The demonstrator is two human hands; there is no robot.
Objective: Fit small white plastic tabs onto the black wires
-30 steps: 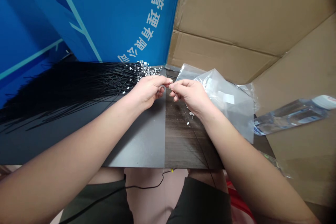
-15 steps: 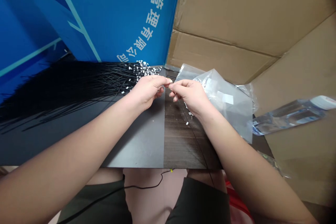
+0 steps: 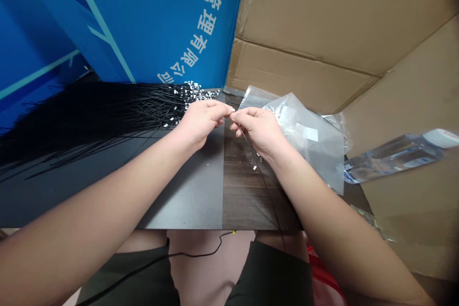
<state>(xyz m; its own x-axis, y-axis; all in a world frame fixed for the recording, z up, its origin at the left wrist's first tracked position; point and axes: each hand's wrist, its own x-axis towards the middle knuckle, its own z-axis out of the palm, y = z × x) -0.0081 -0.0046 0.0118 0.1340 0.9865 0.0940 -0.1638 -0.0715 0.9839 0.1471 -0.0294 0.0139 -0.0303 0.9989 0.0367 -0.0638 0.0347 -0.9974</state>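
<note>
Over the counter [image 3: 247, 203], my left grip [image 3: 201, 122] pinches a small white tag [image 3: 232, 110]. Just beside it, my right grip [image 3: 263, 131] pinches a thin black strand [image 3: 267, 182] that runs down past the counter's near edge.

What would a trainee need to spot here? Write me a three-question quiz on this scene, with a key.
1. True or false: the fingertips of the left hand and the right hand are far apart.
2. Multiple choice: on which side of the person does the bundle of black wires lie? A) left B) right C) directly in front of the lap
3. Fill in: from near the right hand, a thin black ____ runs down past the near edge of the table.

Key:
1. False; they are close together, at a small white piece.
2. A.
3. Wire.
</note>
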